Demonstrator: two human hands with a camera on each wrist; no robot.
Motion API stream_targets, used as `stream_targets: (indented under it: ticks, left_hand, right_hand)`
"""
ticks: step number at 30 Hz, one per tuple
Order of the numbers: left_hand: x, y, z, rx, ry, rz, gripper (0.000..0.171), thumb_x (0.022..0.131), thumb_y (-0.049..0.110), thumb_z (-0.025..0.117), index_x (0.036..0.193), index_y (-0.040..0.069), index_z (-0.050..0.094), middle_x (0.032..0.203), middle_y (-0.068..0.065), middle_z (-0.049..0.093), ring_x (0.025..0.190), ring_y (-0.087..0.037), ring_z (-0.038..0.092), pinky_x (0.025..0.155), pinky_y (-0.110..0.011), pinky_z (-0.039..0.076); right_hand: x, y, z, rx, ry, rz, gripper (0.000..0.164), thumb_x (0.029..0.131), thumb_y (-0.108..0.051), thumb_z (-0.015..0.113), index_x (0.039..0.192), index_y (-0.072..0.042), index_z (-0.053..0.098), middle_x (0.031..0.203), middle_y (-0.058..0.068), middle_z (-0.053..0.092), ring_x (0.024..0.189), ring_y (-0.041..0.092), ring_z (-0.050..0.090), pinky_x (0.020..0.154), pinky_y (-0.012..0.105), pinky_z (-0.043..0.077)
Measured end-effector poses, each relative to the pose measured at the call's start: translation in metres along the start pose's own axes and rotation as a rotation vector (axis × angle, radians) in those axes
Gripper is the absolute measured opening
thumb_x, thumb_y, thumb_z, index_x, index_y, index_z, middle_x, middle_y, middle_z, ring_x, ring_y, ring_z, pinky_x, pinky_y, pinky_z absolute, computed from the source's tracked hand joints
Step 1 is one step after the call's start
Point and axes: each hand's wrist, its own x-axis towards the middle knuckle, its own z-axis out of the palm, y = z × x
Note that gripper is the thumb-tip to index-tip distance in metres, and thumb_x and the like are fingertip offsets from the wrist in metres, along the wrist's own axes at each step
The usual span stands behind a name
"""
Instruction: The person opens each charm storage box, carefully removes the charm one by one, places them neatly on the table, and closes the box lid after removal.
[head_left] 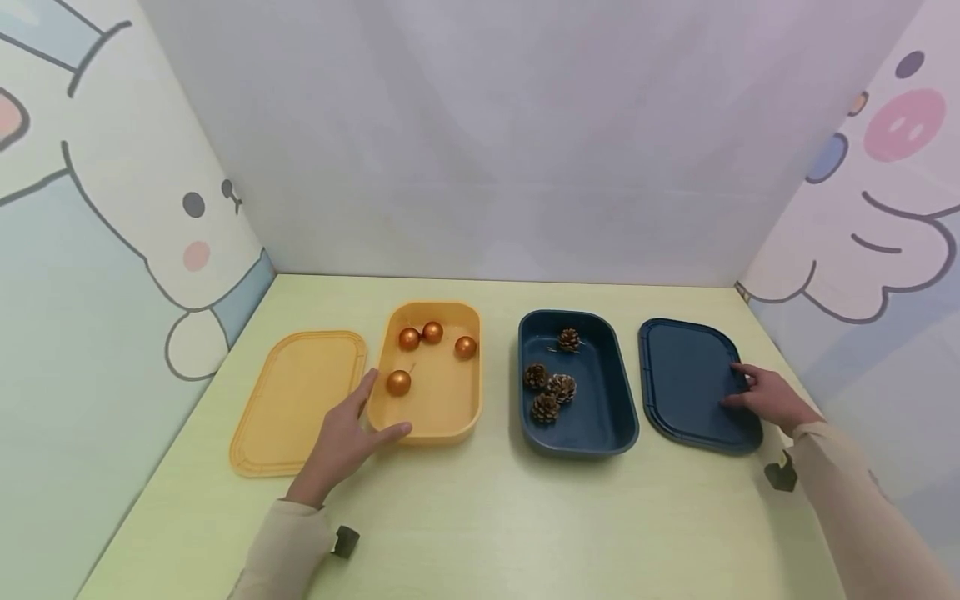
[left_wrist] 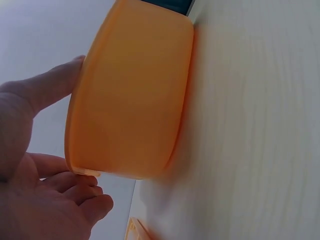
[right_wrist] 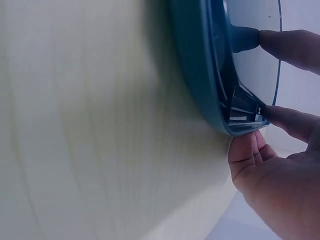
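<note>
A yellow container with several copper-coloured balls in it sits left of centre. My left hand spreads around its near left corner, thumb along the near rim and forefinger by the left rim. In the left wrist view the straight thumb meets the rim while the other fingers bend loosely beside the corner. At the far right lies a dark blue lid. My right hand holds its right edge. In the right wrist view two fingertips rest on its top, and the other fingers curl against the edge's outside.
Between the hands stands a dark blue container with several pine cones inside. A flat yellow lid lies left of the yellow container, partly behind my left hand. Printed walls rise at both sides, with a plain white wall behind the table.
</note>
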Motion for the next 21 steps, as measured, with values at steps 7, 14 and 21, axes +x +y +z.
stream_targets:
  ticks: [7, 14, 21]
  left_hand:
    - [0.001, -0.003, 0.002, -0.015, 0.011, 0.033, 0.111, 0.081, 0.052, 0.080, 0.161, 0.007, 0.018, 0.167, -0.017, 0.022, 0.153, -0.042, 0.025, 0.122, -0.058, 0.029]
    - [0.003, -0.004, 0.004, -0.011, 0.006, 0.029, 0.111, 0.080, 0.050, 0.080, 0.161, 0.007, 0.018, 0.168, -0.016, 0.022, 0.153, -0.041, 0.025, 0.122, -0.057, 0.029]
    - [0.003, -0.004, 0.004, -0.015, 0.007, 0.024, 0.111, 0.080, 0.050, 0.081, 0.161, 0.007, 0.018, 0.168, -0.016, 0.022, 0.153, -0.041, 0.025, 0.122, -0.057, 0.028]
  right_hand:
    - [0.001, 0.006, 0.003, -0.014, 0.021, 0.006, 0.087, 0.087, -0.020, 0.073, 0.146, 0.021, 0.026, 0.137, 0.054, 0.033, 0.124, 0.062, 0.041, 0.104, 0.069, 0.042]
    - [0.000, 0.004, 0.000, -0.069, 0.062, -0.023, 0.083, 0.087, -0.028, 0.074, 0.142, 0.019, 0.034, 0.132, 0.053, 0.040, 0.118, 0.060, 0.046, 0.096, 0.064, 0.050]
    - [-0.010, -0.030, -0.018, -0.149, 0.171, -0.076, 0.066, 0.097, -0.032, 0.064, 0.137, 0.017, 0.044, 0.132, 0.048, 0.043, 0.115, 0.061, 0.048, 0.089, 0.065, 0.050]
